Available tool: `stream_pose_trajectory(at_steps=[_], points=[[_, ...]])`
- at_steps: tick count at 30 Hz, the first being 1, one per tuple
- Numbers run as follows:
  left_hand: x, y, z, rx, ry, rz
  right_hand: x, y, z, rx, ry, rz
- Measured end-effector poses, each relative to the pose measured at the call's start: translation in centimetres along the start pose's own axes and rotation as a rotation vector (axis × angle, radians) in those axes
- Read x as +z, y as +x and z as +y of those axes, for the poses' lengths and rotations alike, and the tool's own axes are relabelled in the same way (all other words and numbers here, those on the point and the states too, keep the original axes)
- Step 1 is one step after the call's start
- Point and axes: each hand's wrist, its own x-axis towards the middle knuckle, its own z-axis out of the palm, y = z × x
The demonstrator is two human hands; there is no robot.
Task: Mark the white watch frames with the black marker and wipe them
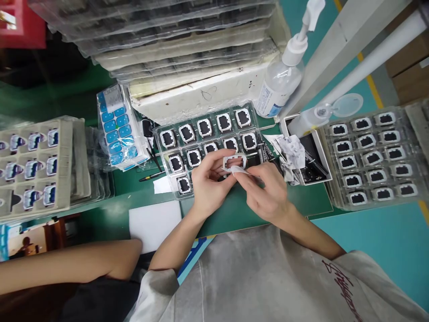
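White frame: being held up in the air above the near part of the clear tray, its rim (244, 161) facing the camera.
Left hand (211, 185): gripping the white frame, thumb and fingers closing around its left side and lower edge.
Right hand (268, 192): pinching a small white wipe (237, 170) between thumb and fingertips, pressing it at the frame's lower right edge.
Clear tray (189, 146): lying under and beyond the hands, carrying rows of white-rimmed, dark-centred parts; the hands are hiding some pockets.
Pen-like tool (152, 176): lying left of the tray, near a small white paper.
White pad (154, 223): resting at the near table edge, left of the left forearm.
Open box (323, 176): sitting right of the tray, holding dark items; crumpled paper (292, 152) is leaning over its left side.
Pump bottle (278, 87): standing just beyond the tray's far right corner.
Tray stack (187, 36): rising behind, resting on a white block (201, 94).
Blue-patterned pack (117, 129): sitting left of that block.
Outer trays: right one (361, 160) holding similar parts; left one (65, 170) holding shiny purplish parts.
Co-worker's arm (83, 261): reaching across at lower left.
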Motion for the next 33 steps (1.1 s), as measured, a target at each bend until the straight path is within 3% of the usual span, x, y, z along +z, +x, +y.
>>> stream_pose_trajectory(at_steps=[18, 33], points=[[-0.25, 0.02, 0.13, 0.053, 0.003, -0.007, -0.38, 0.57, -0.14, -0.046, -0.014, -0.065], [-0.33, -0.06, 0.45, 0.000, 0.033, -0.032, -0.64, 0.62, 0.01, -0.043, -0.029, -0.126]])
